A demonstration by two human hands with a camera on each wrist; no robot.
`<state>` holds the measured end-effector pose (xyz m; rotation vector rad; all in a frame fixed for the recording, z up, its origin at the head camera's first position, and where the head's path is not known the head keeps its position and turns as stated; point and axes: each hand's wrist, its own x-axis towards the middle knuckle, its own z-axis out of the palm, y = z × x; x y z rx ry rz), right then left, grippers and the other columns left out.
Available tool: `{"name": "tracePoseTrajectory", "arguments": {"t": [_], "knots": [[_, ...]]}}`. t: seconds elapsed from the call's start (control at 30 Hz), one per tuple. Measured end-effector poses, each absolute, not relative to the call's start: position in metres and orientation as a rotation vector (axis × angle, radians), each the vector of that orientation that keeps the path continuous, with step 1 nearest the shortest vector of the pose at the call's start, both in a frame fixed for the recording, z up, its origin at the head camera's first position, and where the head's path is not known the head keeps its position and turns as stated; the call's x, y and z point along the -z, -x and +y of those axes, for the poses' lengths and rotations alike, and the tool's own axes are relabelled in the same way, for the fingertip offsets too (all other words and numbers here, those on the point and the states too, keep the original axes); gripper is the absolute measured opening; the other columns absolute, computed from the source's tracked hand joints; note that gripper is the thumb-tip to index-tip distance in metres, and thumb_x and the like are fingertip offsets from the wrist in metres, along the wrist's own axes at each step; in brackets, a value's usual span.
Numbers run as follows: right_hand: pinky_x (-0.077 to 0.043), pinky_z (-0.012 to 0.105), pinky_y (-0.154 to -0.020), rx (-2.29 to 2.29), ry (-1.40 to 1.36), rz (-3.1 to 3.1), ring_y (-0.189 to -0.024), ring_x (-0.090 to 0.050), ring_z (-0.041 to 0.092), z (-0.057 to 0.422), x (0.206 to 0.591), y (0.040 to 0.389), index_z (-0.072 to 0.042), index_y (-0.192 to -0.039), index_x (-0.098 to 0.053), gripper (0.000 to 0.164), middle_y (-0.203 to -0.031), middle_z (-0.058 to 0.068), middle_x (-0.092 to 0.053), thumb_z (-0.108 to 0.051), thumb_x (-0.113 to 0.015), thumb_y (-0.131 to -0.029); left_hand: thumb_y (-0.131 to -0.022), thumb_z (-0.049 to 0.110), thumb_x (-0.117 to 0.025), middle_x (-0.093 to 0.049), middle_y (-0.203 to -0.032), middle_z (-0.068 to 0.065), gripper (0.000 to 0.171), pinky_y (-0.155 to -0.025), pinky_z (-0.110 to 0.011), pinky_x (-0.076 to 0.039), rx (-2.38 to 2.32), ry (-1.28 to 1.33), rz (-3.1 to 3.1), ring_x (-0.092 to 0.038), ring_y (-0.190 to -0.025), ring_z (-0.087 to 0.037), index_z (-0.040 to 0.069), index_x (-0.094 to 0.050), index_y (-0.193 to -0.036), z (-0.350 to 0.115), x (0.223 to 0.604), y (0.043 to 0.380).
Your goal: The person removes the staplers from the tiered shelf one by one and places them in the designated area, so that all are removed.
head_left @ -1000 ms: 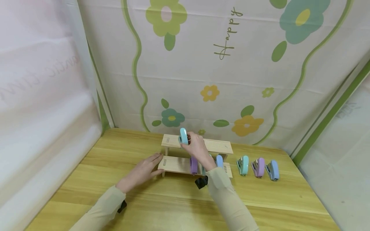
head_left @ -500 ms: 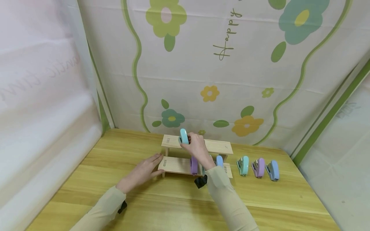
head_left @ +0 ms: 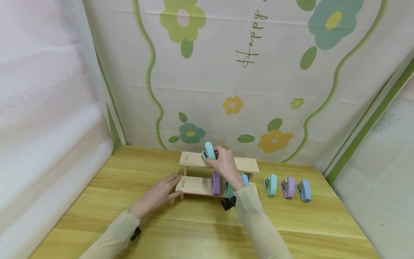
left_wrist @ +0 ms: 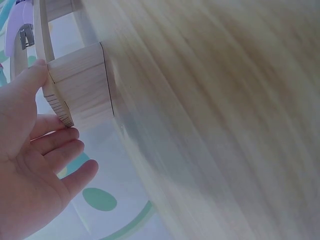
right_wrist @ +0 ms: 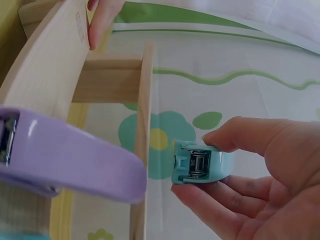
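Observation:
A two-tier wooden display stand (head_left: 193,185) stands on the table. My left hand (head_left: 157,193) holds the left end of its lower board; in the left wrist view the thumb and index finger touch opposite corners of that end, the other fingers apart from it. My right hand (head_left: 225,164) grips a light-blue mini stapler (head_left: 209,150) over the upper board (head_left: 245,164), left of its middle. The stapler tilts, and in the right wrist view it looks just apart from the board. A purple stapler (head_left: 216,184), a teal stapler (head_left: 229,189) and a blue stapler (head_left: 245,179) occupy the lower board, partly hidden by the right arm.
To the right of the stand, a mint stapler (head_left: 270,185), a lilac stapler (head_left: 287,187) and a periwinkle stapler (head_left: 303,190) line up on the wooden table (head_left: 181,230). A flowered cloth (head_left: 207,82) hangs close behind the stand; further cloth walls enclose both sides.
My right hand has shifted slightly right with the light-blue stapler, which has turned and tilts more. The left hand keeps its place at the stand's end. The head view has moved a little.

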<state>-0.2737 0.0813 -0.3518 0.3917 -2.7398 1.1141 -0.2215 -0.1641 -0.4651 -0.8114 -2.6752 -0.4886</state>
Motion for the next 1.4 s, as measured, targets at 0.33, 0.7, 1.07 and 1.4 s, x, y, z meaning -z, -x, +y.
{"name": "tracePoseTrajectory", "arguments": {"t": [0.33,0.7,1.07,1.4], "knots": [[-0.063,0.036,-0.072,-1.062,-0.338,-2.719,-0.086,-0.071,0.026,0.11,0.346,0.272,0.0,-0.113,-0.067,0.032,-0.103,0.016,-0.074,-0.016,-0.069,-0.085,-0.09,0.029,-0.073,-0.056,-0.138,-0.029,0.064,-0.099,-0.047,-0.056,0.479,0.806,-2.654,-0.06,-0.124,-0.042,-0.01,-0.053,-0.136,-0.165,0.465,0.222],[-0.063,0.042,-0.075,-1.014,-0.261,-2.708,-0.088,-0.071,0.031,0.145,0.346,0.27,0.003,-0.112,-0.066,0.032,-0.104,0.02,-0.073,-0.014,-0.067,-0.085,-0.091,0.029,-0.072,-0.055,-0.14,-0.029,0.064,-0.101,-0.048,-0.055,0.498,0.808,-2.675,-0.058,-0.126,-0.042,-0.01,-0.051,-0.138,-0.165,0.463,0.22],[-0.063,0.044,-0.079,-1.009,-0.191,-2.677,-0.092,-0.07,0.035,0.18,0.351,0.269,0.006,-0.115,-0.064,0.036,-0.106,0.025,-0.072,-0.014,-0.066,-0.085,-0.091,0.031,-0.071,-0.054,-0.141,-0.028,0.065,-0.102,-0.049,-0.054,0.493,0.791,-2.694,-0.058,-0.127,-0.042,-0.009,-0.051,-0.138,-0.165,0.465,0.221],[-0.064,0.045,-0.08,-0.977,-0.089,-2.686,-0.097,-0.07,0.039,0.216,0.35,0.264,0.009,-0.122,-0.061,0.043,-0.111,0.029,-0.069,-0.014,-0.065,-0.086,-0.092,0.032,-0.07,-0.053,-0.142,-0.028,0.065,-0.103,-0.05,-0.053,0.496,0.79,-2.702,-0.057,-0.127,-0.042,-0.009,-0.051,-0.139,-0.165,0.464,0.221]]}}
